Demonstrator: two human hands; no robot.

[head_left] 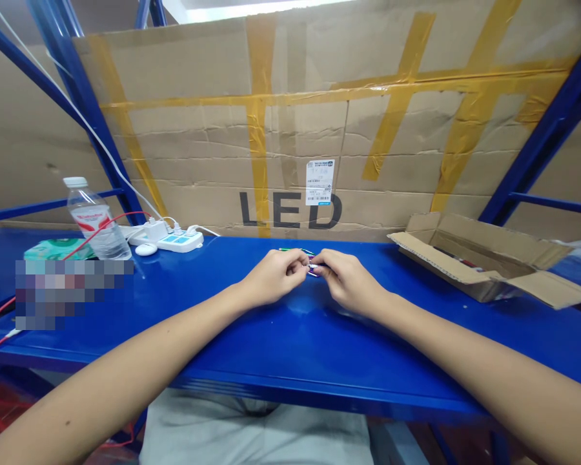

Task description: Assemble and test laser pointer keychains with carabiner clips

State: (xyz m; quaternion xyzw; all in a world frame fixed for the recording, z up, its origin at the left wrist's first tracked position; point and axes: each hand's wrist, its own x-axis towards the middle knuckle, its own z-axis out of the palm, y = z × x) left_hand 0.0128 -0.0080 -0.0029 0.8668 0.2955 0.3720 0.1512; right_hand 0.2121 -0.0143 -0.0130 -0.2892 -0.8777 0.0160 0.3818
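Note:
My left hand (277, 274) and my right hand (351, 279) meet over the middle of the blue tabletop, fingers closed in a pinch. Between their fingertips is a slim silvery pen (312, 267), mostly covered by the fingers, so I cannot tell whether it is whole or in parts. Just behind the hands lie several thin pens, a green one (290, 250) among them. The hands partly hide these, and purple shows between the fingers.
An open cardboard box (445, 263) with pen-like items inside stands at right. On the left are a water bottle (99, 226), a green tissue pack (53, 249), a white power strip (181, 241) and red cables. A large taped carton (198, 155) stands behind the blue table (252, 361).

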